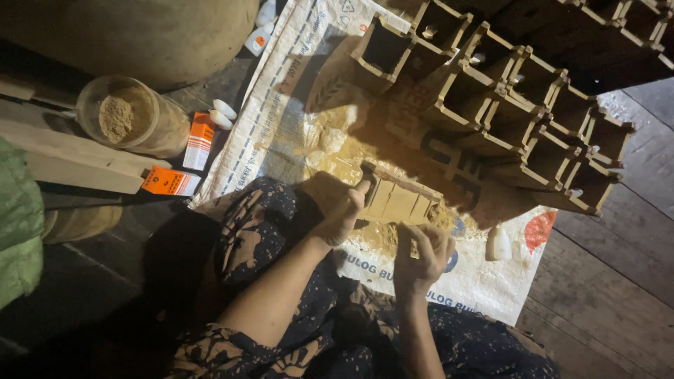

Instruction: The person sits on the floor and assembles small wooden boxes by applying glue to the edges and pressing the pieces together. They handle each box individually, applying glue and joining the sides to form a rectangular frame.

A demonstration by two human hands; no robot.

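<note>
Both hands work on a small wooden frame [401, 202] that lies near the middle of a white woven sack [281, 112] spread over the plank floor [611, 281]. The left hand [342, 210] closes around the frame's near-left end; the right hand [421, 254] curls its fingers over the frame's near edge. Yellowish sawdust [330, 144] coats the sack around the frame, loose and powdery. At the sack's far-right corner a stack of open square wooden boxes [519, 105] crowds close behind the frame. A small white bottle [499, 244] stands by the sack's right edge. Off the left edge sit two orange cartons [200, 140], a clear jar [133, 116] of tan powder, and pale planks [70, 158]
</note>
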